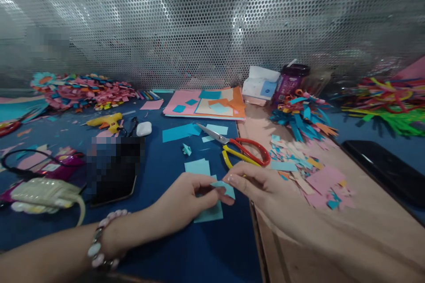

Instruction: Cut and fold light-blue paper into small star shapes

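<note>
My left hand [186, 199] and my right hand [255, 185] meet over the blue table top [159, 239], both pinching one small light-blue paper piece [226, 188] between fingertips. Under them lie more light-blue paper squares [198, 166], one partly hidden by my left hand. Scissors with red and yellow handles [244, 150] lie just beyond my right hand, blades pointing left. A beaded bracelet [101, 241] is on my left wrist.
A perforated metal screen [212, 22] walls off the back. Coloured sheets [209, 104], a yellow glue gun [106, 121], a phone [113, 172], paper scraps [312, 172], a purple jar [290, 82], tissues [260, 82] and paper-fringe piles [83, 90] surround the hands. A dark tablet [388, 170] lies at right.
</note>
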